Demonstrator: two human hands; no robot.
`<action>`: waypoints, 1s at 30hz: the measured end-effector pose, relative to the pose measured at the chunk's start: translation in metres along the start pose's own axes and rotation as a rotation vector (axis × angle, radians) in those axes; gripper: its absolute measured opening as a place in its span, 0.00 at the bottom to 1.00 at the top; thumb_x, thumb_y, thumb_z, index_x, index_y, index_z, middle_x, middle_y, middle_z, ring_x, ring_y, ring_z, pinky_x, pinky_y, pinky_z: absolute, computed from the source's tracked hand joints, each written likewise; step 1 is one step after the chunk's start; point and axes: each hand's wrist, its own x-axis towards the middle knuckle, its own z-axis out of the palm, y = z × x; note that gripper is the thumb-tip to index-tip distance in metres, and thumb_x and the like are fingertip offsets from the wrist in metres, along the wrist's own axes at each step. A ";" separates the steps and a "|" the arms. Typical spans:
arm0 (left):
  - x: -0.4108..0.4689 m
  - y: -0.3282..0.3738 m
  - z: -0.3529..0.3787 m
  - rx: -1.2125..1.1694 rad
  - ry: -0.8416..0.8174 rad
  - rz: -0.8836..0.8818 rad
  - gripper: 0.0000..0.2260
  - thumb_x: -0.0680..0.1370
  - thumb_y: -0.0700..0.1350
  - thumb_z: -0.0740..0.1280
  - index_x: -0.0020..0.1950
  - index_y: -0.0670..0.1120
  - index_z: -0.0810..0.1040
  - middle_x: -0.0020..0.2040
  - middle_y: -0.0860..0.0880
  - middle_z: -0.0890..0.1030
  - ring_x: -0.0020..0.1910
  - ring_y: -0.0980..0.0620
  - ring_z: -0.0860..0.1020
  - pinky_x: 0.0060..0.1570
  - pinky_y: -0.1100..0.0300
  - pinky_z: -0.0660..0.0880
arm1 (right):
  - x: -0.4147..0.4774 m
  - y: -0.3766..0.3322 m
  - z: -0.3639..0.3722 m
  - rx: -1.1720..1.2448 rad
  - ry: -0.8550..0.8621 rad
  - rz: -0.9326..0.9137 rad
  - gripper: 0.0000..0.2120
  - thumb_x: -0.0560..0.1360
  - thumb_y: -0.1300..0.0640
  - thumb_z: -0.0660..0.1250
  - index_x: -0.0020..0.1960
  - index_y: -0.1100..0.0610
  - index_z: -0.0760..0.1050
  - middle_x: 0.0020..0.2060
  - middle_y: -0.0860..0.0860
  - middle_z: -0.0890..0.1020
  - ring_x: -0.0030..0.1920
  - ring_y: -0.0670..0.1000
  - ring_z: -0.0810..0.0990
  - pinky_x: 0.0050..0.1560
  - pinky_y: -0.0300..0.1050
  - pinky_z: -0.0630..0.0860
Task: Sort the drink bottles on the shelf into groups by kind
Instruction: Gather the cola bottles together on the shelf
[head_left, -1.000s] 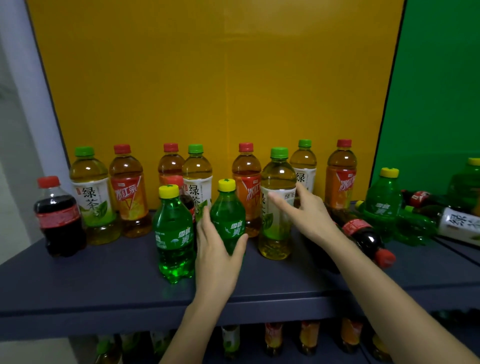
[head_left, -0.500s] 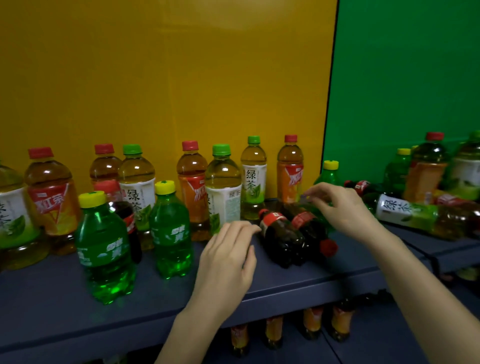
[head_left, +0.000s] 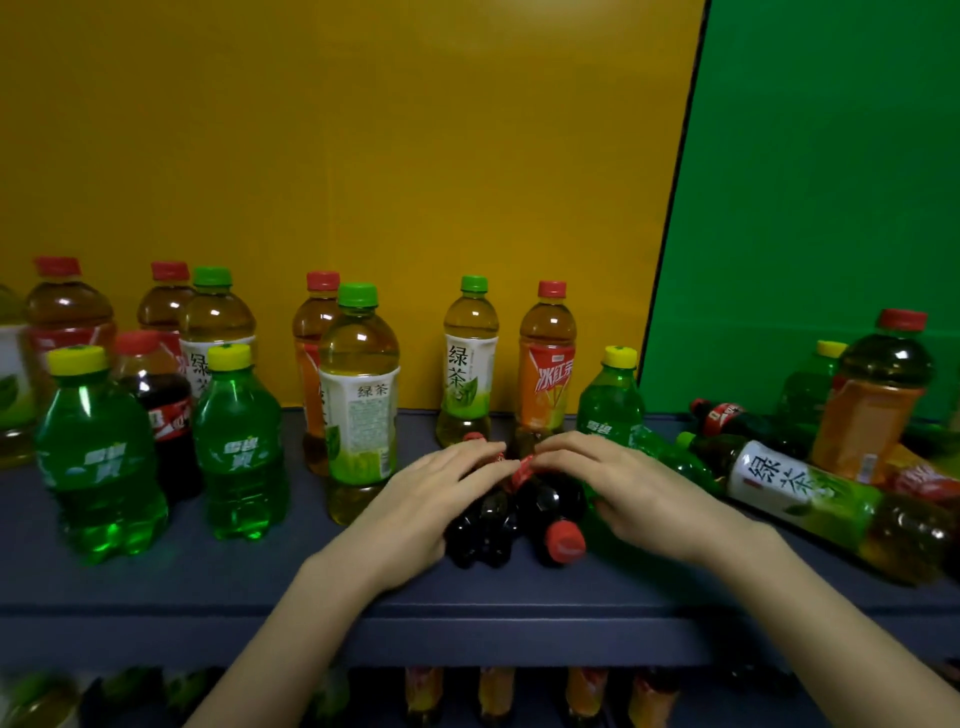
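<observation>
Two dark cola bottles lie side by side on the grey shelf (head_left: 156, 587). My left hand (head_left: 431, 501) curls over the left cola bottle (head_left: 483, 527). My right hand (head_left: 641, 493) covers the right cola bottle (head_left: 550, 501), whose red cap points toward me. Left of them stand two green soda bottles (head_left: 98, 457) (head_left: 241, 447) with yellow caps, and an upright cola bottle (head_left: 163, 410) stands behind those. A green tea bottle (head_left: 358, 410) stands just left of my left hand. Another green tea bottle (head_left: 467, 364), an iced red tea bottle (head_left: 545, 364) and a third green soda bottle (head_left: 610, 402) stand behind my hands.
At the right a green tea bottle (head_left: 810, 493) lies on its side beside an upright red tea bottle (head_left: 872, 400) and a lying cola bottle (head_left: 727, 415). More tea bottles line the yellow back wall at the left. Several bottles stand on the lower shelf (head_left: 493, 691).
My left hand left the green soda bottle and moved right onto the lying cola bottles. My right hand came down onto them too. The view swung to the right.
</observation>
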 end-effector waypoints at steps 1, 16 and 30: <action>0.001 0.000 0.001 -0.036 -0.016 -0.015 0.38 0.68 0.29 0.64 0.74 0.53 0.59 0.75 0.54 0.59 0.75 0.55 0.55 0.71 0.60 0.58 | 0.000 0.004 0.002 -0.018 -0.017 -0.027 0.35 0.67 0.75 0.58 0.70 0.50 0.64 0.69 0.45 0.66 0.69 0.45 0.62 0.67 0.36 0.60; 0.056 0.021 -0.026 -0.390 -0.359 -1.087 0.44 0.64 0.75 0.59 0.67 0.41 0.67 0.62 0.43 0.72 0.51 0.44 0.77 0.37 0.57 0.78 | 0.010 0.018 0.014 -0.178 0.071 -0.307 0.38 0.59 0.70 0.72 0.67 0.55 0.67 0.64 0.52 0.74 0.65 0.53 0.72 0.57 0.45 0.76; 0.041 0.018 -0.023 -0.481 -0.075 -1.003 0.26 0.68 0.66 0.66 0.54 0.45 0.74 0.52 0.46 0.78 0.51 0.47 0.76 0.46 0.58 0.71 | 0.012 0.021 0.013 -0.046 0.102 -0.187 0.37 0.64 0.56 0.76 0.68 0.50 0.62 0.66 0.48 0.71 0.66 0.49 0.70 0.62 0.46 0.73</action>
